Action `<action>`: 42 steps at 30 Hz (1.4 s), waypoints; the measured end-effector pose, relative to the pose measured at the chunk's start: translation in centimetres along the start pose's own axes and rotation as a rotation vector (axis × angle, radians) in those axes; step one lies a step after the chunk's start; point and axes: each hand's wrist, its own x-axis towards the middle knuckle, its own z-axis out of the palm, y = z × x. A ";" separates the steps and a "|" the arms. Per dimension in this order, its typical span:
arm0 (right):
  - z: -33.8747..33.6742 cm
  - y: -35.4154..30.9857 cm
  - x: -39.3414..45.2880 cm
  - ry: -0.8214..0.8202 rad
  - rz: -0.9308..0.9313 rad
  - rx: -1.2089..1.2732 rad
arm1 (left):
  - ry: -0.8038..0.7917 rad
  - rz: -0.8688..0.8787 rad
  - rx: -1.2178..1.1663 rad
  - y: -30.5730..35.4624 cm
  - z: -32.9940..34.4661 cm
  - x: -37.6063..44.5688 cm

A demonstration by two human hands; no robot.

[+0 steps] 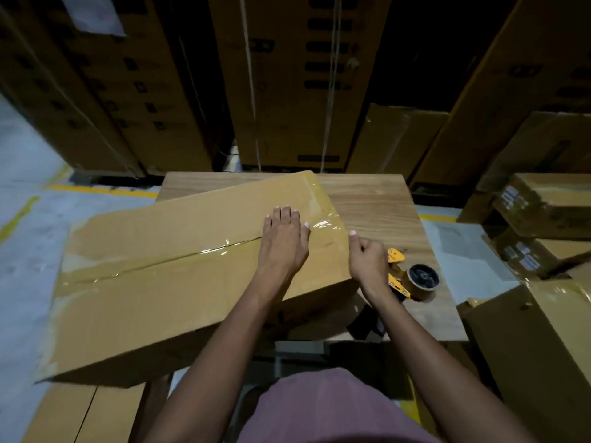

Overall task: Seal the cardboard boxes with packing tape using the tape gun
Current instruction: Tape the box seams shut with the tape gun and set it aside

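Stacks of tall brown cardboard cartons at the back, some with dark printed marks, standing on grey concrete floor with yellow painted lines. More brown cartons piled on the right, several with small white labels.

Long flat brown cardboard box lying slantwise on rectangular wooden table with light grain, left end reaching far beyond the table edge, right end on the table. Flaps closed. Strip of clear glossy packing tape running along the centre seam, and more of the same tape wrapped over the right end of the box, shining near the hands.

Left hand flat on top of the box, over the seam, close to the right end. Fingers straight, held close side by side, thumb a little apart, palm pressing down on the cardboard.

Right hand just beside the right corner of the box. Fingers curled into the palm, thumb pointing up toward the box edge. Cannot tell if something thin, such as tape end, is pinched there.

Yellow tape gun with black handle and brown roll of tape lying on the table, just to the right of the right hand and partly behind the wrist, apart from the box. Not held by any hand.

Pink cloth of the person's clothing at the bottom edge.
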 end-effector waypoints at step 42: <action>17.3 -12.8 -16.4 -0.518 -0.646 -0.795 | 0.037 -0.246 -0.128 -26.9 -5.8 -9.8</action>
